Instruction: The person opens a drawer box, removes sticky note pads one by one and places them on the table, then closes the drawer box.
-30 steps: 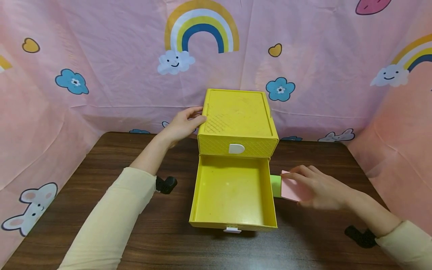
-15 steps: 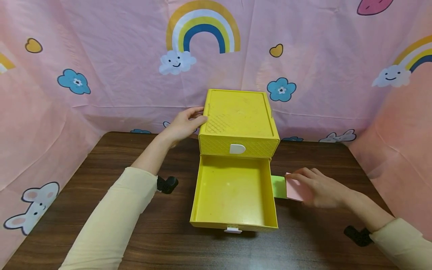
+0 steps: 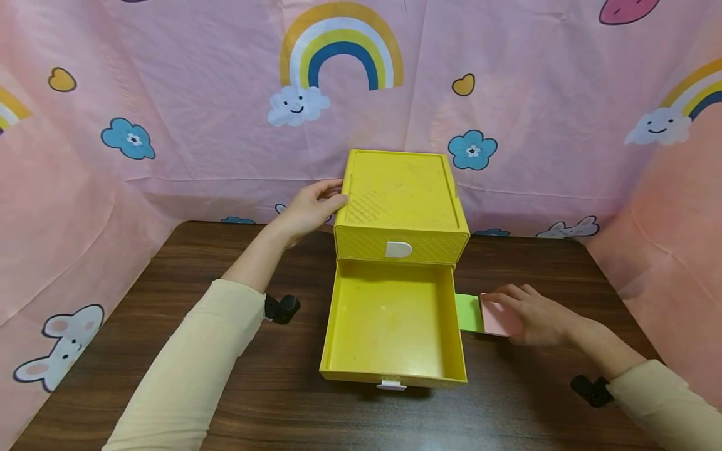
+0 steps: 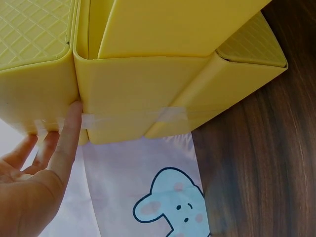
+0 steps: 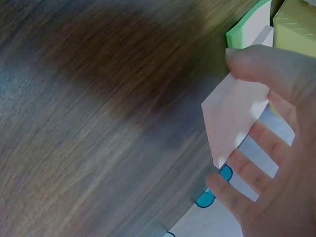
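Observation:
A yellow plastic drawer box [image 3: 401, 194] stands on the table in the head view, its middle drawer [image 3: 395, 313] pulled out with a bare floor. My left hand [image 3: 309, 210] rests against the left side of its top unit, thumb near the top edge. In the left wrist view the fingers [image 4: 71, 126] touch that side, fairly straight. To the right of the drawer, my right hand [image 3: 536, 316] pinches a pink sticky-note pad [image 3: 499, 316] between thumb and fingers. Beside it lies a green sticky-note pad [image 3: 469, 313], partly hidden by the drawer and the pink pad.
The upper drawer is closed and has a white handle [image 3: 398, 249]. Another white handle [image 3: 391, 385] sits on the pulled-out drawer's front. A bottom unit [image 4: 254, 47] shows in the left wrist view. Pink patterned cloth [image 3: 225, 125] surrounds the dark wooden table [image 3: 271, 376] at back and sides.
My right hand has moved the pink pad slightly right and nearer, baring more of the green pad. The left hand stays at the box; the view has shifted a little.

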Tool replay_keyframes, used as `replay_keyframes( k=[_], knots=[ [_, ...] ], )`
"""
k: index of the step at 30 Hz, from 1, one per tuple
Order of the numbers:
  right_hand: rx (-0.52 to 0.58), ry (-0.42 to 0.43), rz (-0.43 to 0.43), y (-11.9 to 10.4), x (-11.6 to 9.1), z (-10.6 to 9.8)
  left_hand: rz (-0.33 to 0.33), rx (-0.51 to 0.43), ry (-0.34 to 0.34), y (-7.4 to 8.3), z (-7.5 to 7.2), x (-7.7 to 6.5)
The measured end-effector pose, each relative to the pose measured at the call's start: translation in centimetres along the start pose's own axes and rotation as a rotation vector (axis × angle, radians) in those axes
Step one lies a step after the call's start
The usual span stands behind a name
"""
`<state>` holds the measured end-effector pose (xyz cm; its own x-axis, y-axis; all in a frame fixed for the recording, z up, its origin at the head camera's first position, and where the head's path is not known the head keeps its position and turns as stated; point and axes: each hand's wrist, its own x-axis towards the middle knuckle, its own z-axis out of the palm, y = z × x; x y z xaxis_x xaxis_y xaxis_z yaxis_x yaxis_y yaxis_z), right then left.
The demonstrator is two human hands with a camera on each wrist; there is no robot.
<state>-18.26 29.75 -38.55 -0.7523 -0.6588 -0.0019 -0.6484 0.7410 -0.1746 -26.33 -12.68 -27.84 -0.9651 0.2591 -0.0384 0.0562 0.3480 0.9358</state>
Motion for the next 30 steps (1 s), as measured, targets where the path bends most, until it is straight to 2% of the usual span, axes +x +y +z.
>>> replay_keyframes(
  k=[11, 21, 30],
  knots=[
    [0.035, -0.087, 0.083, 0.8, 0.1, 0.7, -0.008, -0.019, -0.011, 0.0, 0.0, 0.0],
    [0.026, -0.082, 0.06, 1.3, 0.2, 1.1, -0.003, -0.023, -0.016, 0.0, 0.0, -0.1],
    [0.059, -0.146, 0.101, 1.4, 0.4, 1.0, -0.002, -0.036, -0.023, 0.0, -0.1, 0.0]
  ],
)
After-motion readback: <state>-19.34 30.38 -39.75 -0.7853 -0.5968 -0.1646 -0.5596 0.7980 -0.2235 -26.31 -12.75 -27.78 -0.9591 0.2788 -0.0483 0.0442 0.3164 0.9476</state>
